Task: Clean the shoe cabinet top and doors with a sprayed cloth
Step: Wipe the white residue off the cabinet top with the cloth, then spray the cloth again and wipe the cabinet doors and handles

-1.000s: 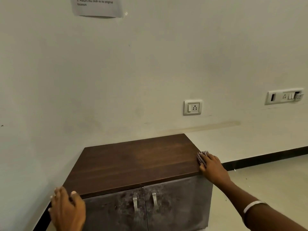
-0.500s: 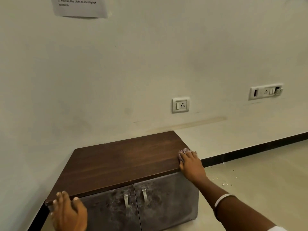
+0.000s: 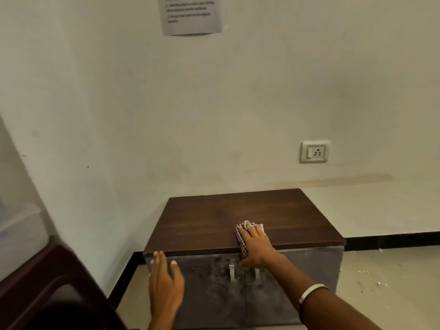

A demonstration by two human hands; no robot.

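Hidden or unclear: the printed sheet [image 3: 191,16] high on the wall, far above both hands, is cut by the top edge and its text is too blurred to read. At far left of the left hand, a pale translucent box [image 3: 21,232] and a dark reddish-brown furniture edge [image 3: 54,279] are both cropped; what the latter belongs to is uncertain. Much of the cloth [image 3: 242,236] lies under the right hand, so its full size is not visible. The cabinet's base is cut by the bottom edge.

Counts: one shoe cabinet [image 3: 262,220] with a dark wood top, two grey doors, two metal handles [image 3: 232,271] just below the right hand. One wall socket [image 3: 314,152] up and right of the right hand. One white bangle [image 3: 312,292] on the right wrist. Pale crumbs [image 3: 371,278] scattered on the floor to the right of the right forearm.

Hands: right hand [image 3: 256,246] lies flat, palm down, pressing the checked cloth onto the front edge of the top, near its middle; the cloth hangs slightly over the edge. Left hand [image 3: 165,279] is loose and holds nothing, fingertips touching the front left corner of the top.
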